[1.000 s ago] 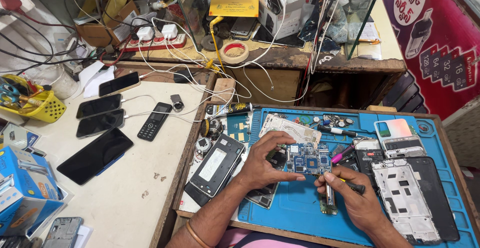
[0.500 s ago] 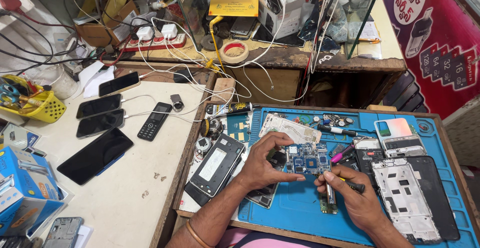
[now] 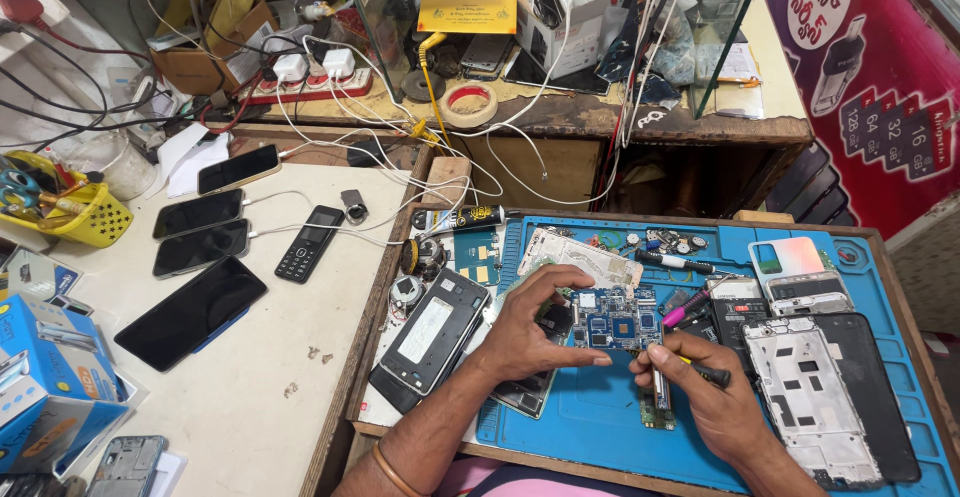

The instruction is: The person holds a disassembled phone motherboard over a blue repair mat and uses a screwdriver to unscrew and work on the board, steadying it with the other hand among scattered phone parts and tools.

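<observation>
My left hand [image 3: 525, 332] pinches the left edge of the blue circuit board [image 3: 615, 322], studded with dark square chips, pinning it to the blue mat [image 3: 600, 417] on the counter, while my right hand [image 3: 715, 402] grips a black-handled screwdriver [image 3: 700, 369] beside it. Far left sits a blue carton [image 3: 45, 377], top centre a yellow label [image 3: 468, 2], far right a red poster [image 3: 870, 77] cut off by the frame; the screwdriver's tip is hidden under my fingers

Phone circuit board [image 3: 618, 323]: blue, roughly rectangular, studded with silver shielded chips and a narrow strip running down toward the near edge; lying flat on the blue work mat, component side up; screwdriver [image 3: 700, 369]: slim, dark handle, yellow band, tip down beside the board's lower right edge.
</observation>
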Demonstrator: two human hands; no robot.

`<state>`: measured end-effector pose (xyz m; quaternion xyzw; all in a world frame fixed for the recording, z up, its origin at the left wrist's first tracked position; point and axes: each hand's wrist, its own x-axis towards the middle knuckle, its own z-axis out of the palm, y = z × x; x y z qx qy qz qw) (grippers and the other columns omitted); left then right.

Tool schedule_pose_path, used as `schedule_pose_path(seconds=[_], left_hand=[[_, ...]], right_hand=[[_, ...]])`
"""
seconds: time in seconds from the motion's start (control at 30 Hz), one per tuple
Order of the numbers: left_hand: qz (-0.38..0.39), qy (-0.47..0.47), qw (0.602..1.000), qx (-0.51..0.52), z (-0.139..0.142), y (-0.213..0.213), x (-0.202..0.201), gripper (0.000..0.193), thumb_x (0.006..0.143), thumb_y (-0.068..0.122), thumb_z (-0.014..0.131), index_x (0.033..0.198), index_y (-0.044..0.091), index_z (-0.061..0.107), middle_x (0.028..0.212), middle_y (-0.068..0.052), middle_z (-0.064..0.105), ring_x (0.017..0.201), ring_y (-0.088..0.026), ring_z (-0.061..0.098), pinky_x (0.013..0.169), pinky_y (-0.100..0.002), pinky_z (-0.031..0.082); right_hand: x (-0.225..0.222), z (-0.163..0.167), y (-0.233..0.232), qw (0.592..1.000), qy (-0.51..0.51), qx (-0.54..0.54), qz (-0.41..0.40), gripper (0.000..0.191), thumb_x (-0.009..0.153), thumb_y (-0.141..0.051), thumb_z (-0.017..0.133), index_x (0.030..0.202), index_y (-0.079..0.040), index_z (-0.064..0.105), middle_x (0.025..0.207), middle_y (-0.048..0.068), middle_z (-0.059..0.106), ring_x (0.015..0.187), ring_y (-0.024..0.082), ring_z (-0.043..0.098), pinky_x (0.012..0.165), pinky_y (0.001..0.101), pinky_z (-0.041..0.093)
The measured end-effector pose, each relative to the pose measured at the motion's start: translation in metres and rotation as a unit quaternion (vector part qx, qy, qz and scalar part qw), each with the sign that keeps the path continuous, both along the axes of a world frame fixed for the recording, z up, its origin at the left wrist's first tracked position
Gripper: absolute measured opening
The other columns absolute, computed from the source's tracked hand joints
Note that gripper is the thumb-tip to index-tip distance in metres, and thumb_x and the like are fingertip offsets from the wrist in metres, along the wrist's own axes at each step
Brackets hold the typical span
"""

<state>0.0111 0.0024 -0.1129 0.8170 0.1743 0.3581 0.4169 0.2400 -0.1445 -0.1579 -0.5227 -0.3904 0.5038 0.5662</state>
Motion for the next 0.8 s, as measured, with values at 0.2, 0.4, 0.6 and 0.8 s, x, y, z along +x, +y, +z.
schedule_pose_path(seconds=[0.2,0.4,0.6,0.8], left_hand=[[-0.016,0.001,1.000,-0.009,0.0024,-0.0009,-0.0002,0.079,0.067,0.038,0.097,0.135,0.018,0.062,0.139,-0.004,0.063,0.128,-0.020,0.065,0.098,-0.036,0.057],[-0.016,-0.006,1.000,-0.013,0.0023,-0.0004,-0.0002,0.076,0.065,0.036,0.098,0.131,0.017,0.064,0.139,-0.004,0.063,0.130,-0.021,0.064,0.101,-0.036,0.055],[-0.004,0.007,1.000,-0.015,-0.0002,0.0004,0.0005,0.076,0.064,0.036,0.098,0.130,0.017,0.065,0.133,-0.005,0.063,0.126,-0.019,0.064,0.102,-0.036,0.056],[0.003,0.007,1.000,-0.006,-0.0013,0.0012,0.0010,0.076,0.064,0.037,0.098,0.129,0.017,0.065,0.130,-0.004,0.064,0.122,-0.018,0.066,0.096,-0.035,0.057]], right_hand=[[0.0012,-0.0011,0.0000,1.000,0.001,-0.005,0.000,0.033,0.096,-0.023,0.063,0.094,0.007,0.077,0.088,0.015,0.075,0.080,0.022,0.073,0.074,0.0356,0.059],[0.0004,-0.0010,-0.0004,1.000,-0.004,-0.009,0.007,0.034,0.096,-0.024,0.063,0.095,0.007,0.078,0.088,0.015,0.076,0.080,0.021,0.073,0.075,0.0353,0.059],[-0.0002,-0.0001,0.0001,1.000,-0.014,-0.007,0.007,0.034,0.096,-0.024,0.063,0.095,0.006,0.078,0.088,0.016,0.076,0.081,0.022,0.074,0.076,0.0359,0.060],[-0.0003,-0.0016,0.0003,1.000,-0.016,-0.007,0.002,0.033,0.096,-0.024,0.063,0.095,0.006,0.078,0.088,0.016,0.076,0.081,0.022,0.074,0.075,0.0360,0.060]])
